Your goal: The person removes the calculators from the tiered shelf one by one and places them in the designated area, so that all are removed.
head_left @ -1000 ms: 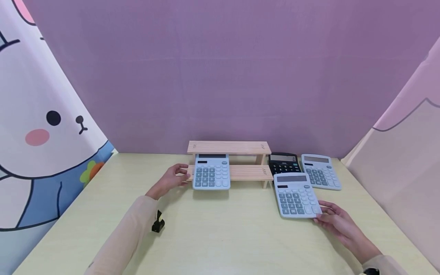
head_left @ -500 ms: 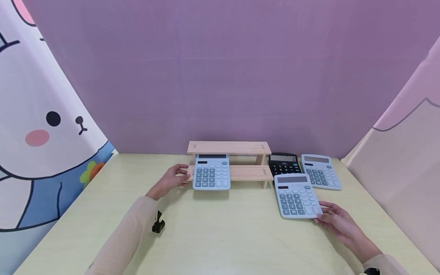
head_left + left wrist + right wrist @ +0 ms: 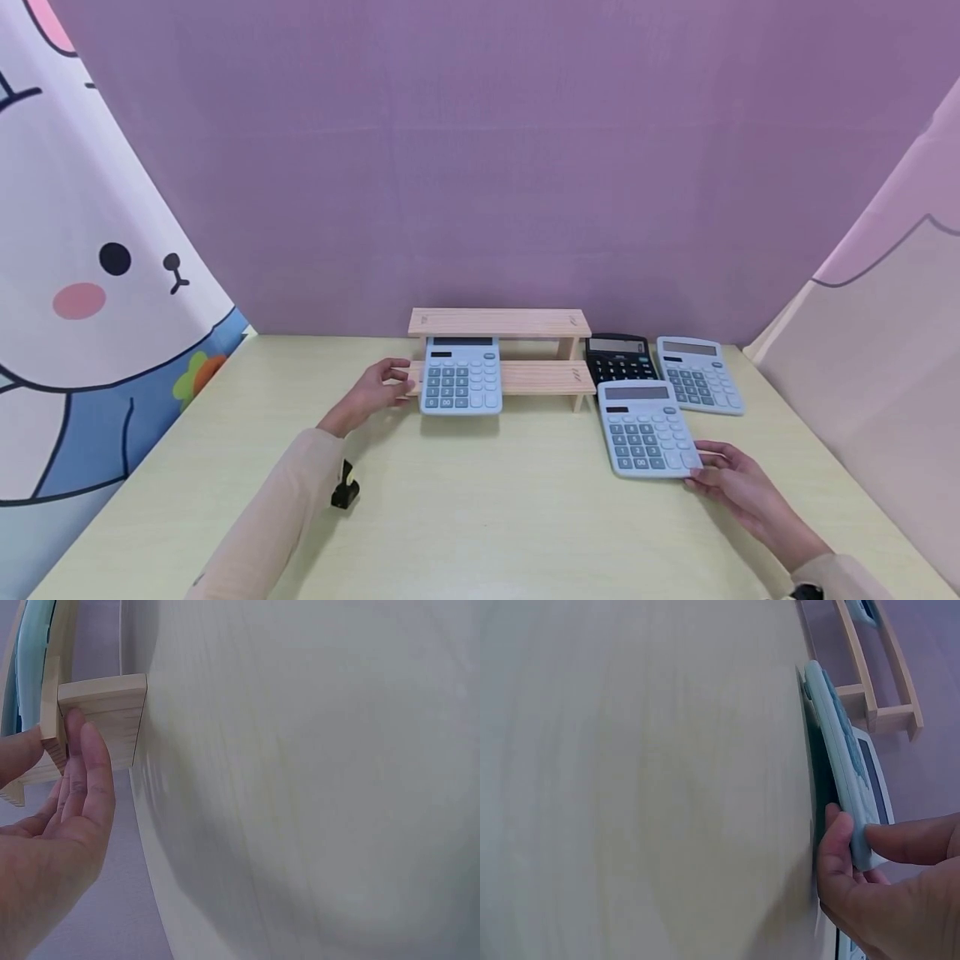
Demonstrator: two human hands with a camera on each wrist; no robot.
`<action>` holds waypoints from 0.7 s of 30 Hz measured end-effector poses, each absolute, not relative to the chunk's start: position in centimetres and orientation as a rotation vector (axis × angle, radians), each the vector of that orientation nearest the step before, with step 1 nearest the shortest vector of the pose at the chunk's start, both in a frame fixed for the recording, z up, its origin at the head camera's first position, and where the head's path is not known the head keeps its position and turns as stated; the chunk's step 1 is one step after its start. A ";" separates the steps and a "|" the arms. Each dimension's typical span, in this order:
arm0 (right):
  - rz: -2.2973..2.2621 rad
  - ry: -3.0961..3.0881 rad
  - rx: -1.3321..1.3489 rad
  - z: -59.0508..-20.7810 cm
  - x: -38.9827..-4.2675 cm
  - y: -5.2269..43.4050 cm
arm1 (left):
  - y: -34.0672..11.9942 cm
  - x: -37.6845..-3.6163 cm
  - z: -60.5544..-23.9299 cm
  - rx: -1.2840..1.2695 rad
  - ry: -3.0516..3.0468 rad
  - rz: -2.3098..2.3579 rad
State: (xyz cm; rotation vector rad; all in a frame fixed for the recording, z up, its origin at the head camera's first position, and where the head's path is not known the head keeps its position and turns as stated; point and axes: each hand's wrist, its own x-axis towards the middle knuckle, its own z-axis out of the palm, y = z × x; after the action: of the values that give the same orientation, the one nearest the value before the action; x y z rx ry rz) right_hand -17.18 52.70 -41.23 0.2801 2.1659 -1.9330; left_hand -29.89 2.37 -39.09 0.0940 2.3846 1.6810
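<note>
My left hand (image 3: 372, 389) grips the left end of the lower board of a two-step wooden shelf (image 3: 543, 377). In the left wrist view, the thumb lies over the board end (image 3: 52, 712) and the fingers curl beneath it. A light blue calculator (image 3: 461, 379) leans face-up on that lower step, beside the left hand. My right hand (image 3: 738, 492) pinches the lower right corner of another light blue calculator (image 3: 648, 429), thumb on top and fingers below. In the right wrist view this calculator (image 3: 836, 757) is tilted, with a dark gap between it and the table.
Behind the held calculator lie a black calculator (image 3: 619, 357), partly covered, and a third light blue one (image 3: 701, 375). A purple cloth (image 3: 495, 167) hangs behind the pale table (image 3: 480, 517). Printed cloths stand left (image 3: 112, 358) and right (image 3: 885, 375).
The calculator in the right hand has dipped very slightly toward me. Both hands keep their holds, and the shelf stays in place.
</note>
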 end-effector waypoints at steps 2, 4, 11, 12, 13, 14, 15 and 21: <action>-1.908 2.201 0.276 -41.3 -17.2 52.6 | 2.4 -29.9 -39.1 0.092 2.384 1.682; -1.885 2.229 0.277 -41.3 -17.1 52.5 | 2.4 -29.9 -39.2 0.090 2.383 1.681; -1.783 2.365 0.289 -41.2 -17.1 52.0 | 2.4 -30.0 -39.2 0.085 2.384 1.679; -1.766 2.386 0.291 -41.1 -17.1 52.0 | 2.4 -30.0 -39.2 0.084 2.385 1.678; -1.754 2.404 0.290 -41.1 -17.1 52.0 | 2.4 -30.0 -39.2 0.086 2.385 1.676; -1.737 2.419 0.299 -41.1 -17.2 51.9 | 2.4 -30.0 -39.1 0.085 2.384 1.678; -1.719 2.435 0.306 -41.0 -17.2 51.9 | 2.4 -30.0 -39.1 0.087 2.384 1.677; -1.597 2.542 0.277 -41.0 -17.2 52.0 | 2.5 -30.0 -39.0 0.073 2.378 1.675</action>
State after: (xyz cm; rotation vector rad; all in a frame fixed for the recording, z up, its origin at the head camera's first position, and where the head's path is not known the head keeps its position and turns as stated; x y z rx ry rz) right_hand -17.20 51.97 -41.04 0.2767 2.5422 -1.5974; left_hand -30.01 2.45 -39.04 0.0727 2.3782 1.6746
